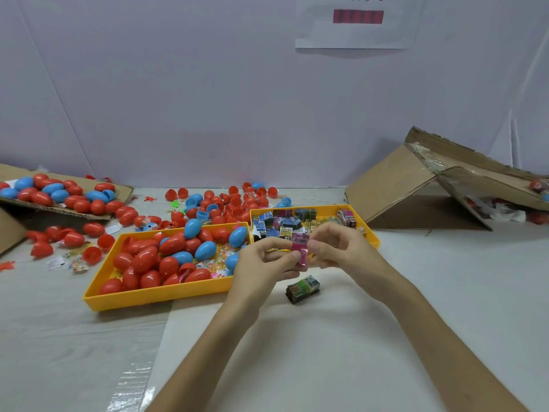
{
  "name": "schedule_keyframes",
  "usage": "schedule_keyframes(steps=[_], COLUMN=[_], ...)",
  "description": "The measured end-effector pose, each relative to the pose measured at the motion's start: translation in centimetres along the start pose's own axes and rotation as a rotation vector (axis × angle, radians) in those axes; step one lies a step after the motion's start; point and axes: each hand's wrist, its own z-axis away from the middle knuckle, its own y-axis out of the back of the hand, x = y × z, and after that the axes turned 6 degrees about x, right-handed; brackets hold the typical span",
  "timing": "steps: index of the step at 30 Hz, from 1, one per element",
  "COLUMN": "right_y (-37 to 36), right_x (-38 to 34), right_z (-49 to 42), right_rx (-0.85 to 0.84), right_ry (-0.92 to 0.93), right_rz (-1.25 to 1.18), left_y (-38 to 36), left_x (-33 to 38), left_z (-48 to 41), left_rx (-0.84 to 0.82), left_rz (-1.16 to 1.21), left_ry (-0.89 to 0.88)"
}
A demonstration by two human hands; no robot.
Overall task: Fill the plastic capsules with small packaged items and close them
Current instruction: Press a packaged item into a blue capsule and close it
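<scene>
Both hands meet over the table centre on one small pink packet (pixel 299 250). My left hand (pixel 263 261) pinches its left side and my right hand (pixel 338 248) its right side. A green and black bundle of packets (pixel 303 289) lies on the table just below the hands. The left yellow tray (pixel 154 295) holds several closed red and blue egg capsules (pixel 154 257). Behind the hands, the right yellow tray (pixel 372 233) holds several small packaged items (pixel 282 223).
Loose red and blue capsule halves (pixel 228 202) are scattered behind the trays. A cardboard flap (pixel 59 200) at the left carries more capsules. An open cardboard box (pixel 430 188) lies tipped at the right. Small toy bags (pixel 77 264) lie left of the tray.
</scene>
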Motion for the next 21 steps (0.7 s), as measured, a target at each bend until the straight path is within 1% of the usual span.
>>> schedule_keyframes(steps=[5, 10, 17, 21], right_y=[-0.87, -0.72, -0.69, -0.51], right_x=[0.39, 0.34, 0.49, 0.39], right_z=[0.17, -0.02, -0.08, -0.09], right_rx=[-0.004, 0.028, 0.062, 0.046], right_ry=[0.053, 0.045, 0.036, 0.033], right_rz=[-0.010, -0.094, -0.101, -0.097], left_y=[-0.06, -0.12, -0.04, -0.06], left_x=[0.09, 0.21, 0.14, -0.11], left_z=[0.10, 0.15, 0.12, 0.00], left_rx=[0.002, -0.013, 0.054, 0.131], left_rz=[0.040, 0.031, 0.034, -0.052], left_ry=[0.030, -0.001, -0.031, -0.115])
